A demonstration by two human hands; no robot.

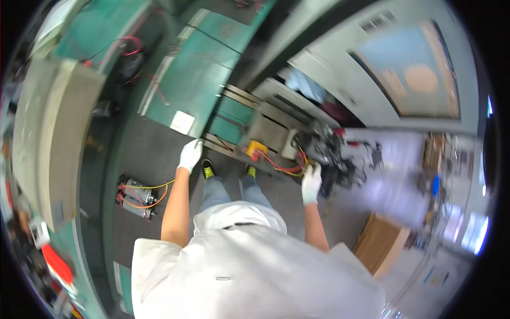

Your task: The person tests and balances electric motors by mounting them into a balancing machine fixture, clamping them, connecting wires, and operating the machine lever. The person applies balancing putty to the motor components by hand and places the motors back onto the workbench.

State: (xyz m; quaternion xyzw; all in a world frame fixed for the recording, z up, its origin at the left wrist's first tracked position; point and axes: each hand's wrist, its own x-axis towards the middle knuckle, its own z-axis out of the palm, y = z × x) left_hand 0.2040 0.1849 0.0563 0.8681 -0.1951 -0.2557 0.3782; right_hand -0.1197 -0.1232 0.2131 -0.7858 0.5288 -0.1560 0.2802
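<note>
I stand on a dark floor, both hands in white gloves. My left hand (190, 154) rests on the near corner of a green bench (196, 80), close to a white paper square (182, 122). My right hand (311, 183) reaches toward a tangle of red and yellow wires (284, 168) that runs from a yellow meter (256, 148) to a dark mechanical assembly (332, 154). Whether its fingers grip a wire I cannot make out because of blur.
A motor unit with yellow cables (137, 199) lies on the floor at my left. A cardboard box (380, 244) stands at the lower right. A grey cabinet (48, 138) fills the left side. A metal rack (249, 114) stands ahead of my feet.
</note>
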